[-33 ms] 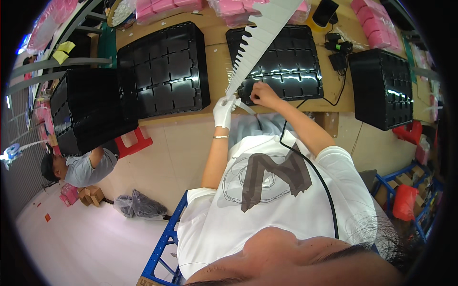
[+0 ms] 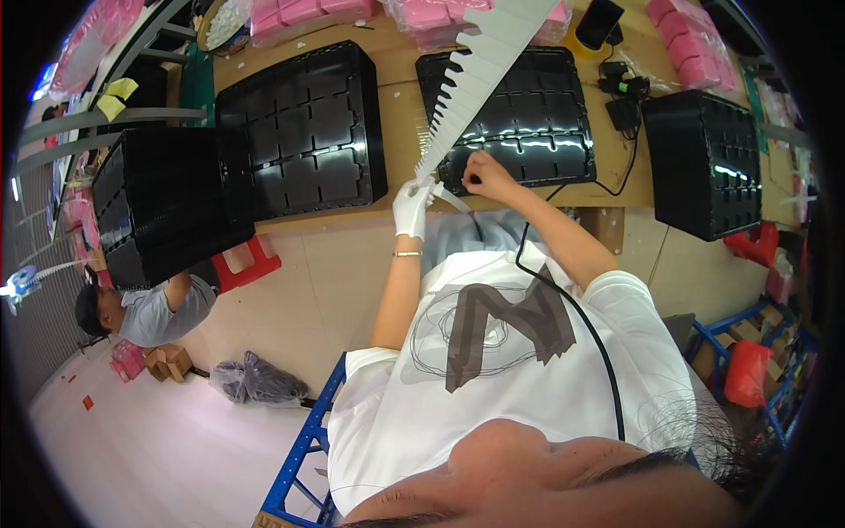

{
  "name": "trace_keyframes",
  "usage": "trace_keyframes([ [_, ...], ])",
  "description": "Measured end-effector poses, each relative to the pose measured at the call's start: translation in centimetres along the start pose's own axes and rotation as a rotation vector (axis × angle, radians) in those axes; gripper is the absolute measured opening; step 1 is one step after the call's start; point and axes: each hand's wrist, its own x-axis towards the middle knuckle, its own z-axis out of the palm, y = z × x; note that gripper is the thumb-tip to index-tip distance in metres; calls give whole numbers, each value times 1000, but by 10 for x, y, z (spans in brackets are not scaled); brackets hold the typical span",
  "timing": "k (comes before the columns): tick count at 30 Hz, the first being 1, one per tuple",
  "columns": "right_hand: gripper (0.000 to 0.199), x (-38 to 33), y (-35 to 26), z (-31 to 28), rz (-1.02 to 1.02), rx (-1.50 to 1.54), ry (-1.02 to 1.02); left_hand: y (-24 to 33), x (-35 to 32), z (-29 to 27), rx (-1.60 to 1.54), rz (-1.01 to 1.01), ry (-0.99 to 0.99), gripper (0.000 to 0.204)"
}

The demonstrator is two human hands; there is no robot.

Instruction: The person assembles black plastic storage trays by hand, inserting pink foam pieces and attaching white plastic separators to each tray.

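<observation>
My left hand (image 2: 410, 211), in a white glove with bare fingertips, is closed around the lower end of a long white strip (image 2: 482, 81) with a toothed left edge. The strip widens upward out of the picture's top, and a short tail hangs past my fingers. My right hand (image 2: 488, 179) is bare, its fingers curled together just right of the left one. Whatever it may pinch is too small to make out. Beyond it lies a black plastic tray (image 2: 537, 106) with a grid of raised seams, partly behind the strip.
More black trays (image 2: 299, 132) stand leftward, and a black crate (image 2: 704, 163) sits at the right. Pink packs (image 2: 308, 11) line the table's far side. Black cables and adapters (image 2: 623, 110) lie beside the tray. A person (image 2: 163, 308) sits at the far left.
</observation>
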Motion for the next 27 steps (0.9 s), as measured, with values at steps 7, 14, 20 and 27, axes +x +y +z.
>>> trace_keyframes([
  [7, 15, 14, -35, 3, 703, 1397, 144, 9, -5, 15, -389, -88, -67, 29],
  [14, 14, 27, -58, -7, 516, 613, 84, 7, 7, 18, -258, -88, -6, 26],
  [20, 11, 86, -21, -26, 300, 582, 325, -4, 18, 13, -117, 50, 176, 23],
  [27, 16, 205, 101, -57, 239, -89, 351, 35, -3, 33, 254, 99, -11, 22],
])
